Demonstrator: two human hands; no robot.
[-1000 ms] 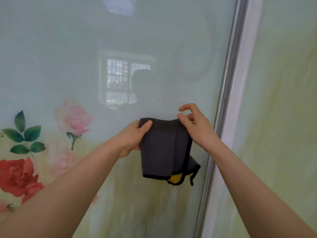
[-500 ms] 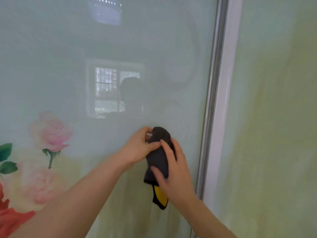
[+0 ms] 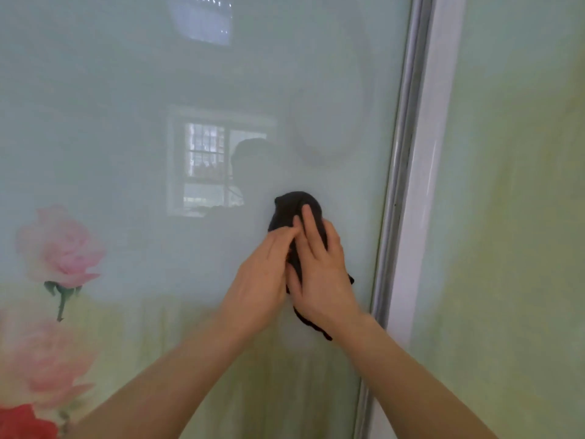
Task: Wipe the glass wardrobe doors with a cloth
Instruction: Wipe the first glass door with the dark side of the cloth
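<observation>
A dark grey cloth [image 3: 292,205] is bunched up against the left glass wardrobe door [image 3: 126,90], close to its right edge. My right hand [image 3: 319,270] lies flat over the cloth with fingers pointing up. My left hand [image 3: 259,280] grips the cloth's left side, touching the right hand. A black hem hangs out below the right hand. A second glass door [image 3: 512,217] fills the right side.
A silver and white door frame [image 3: 411,185] runs top to bottom between the two panes. Pink and red roses [image 3: 60,248] are printed on the left pane. The glass reflects a window and a person's outline.
The cloth went from spread between both hands to folded and bunched. Both hands closed together over it against the glass, and the yellow side is now hidden.
</observation>
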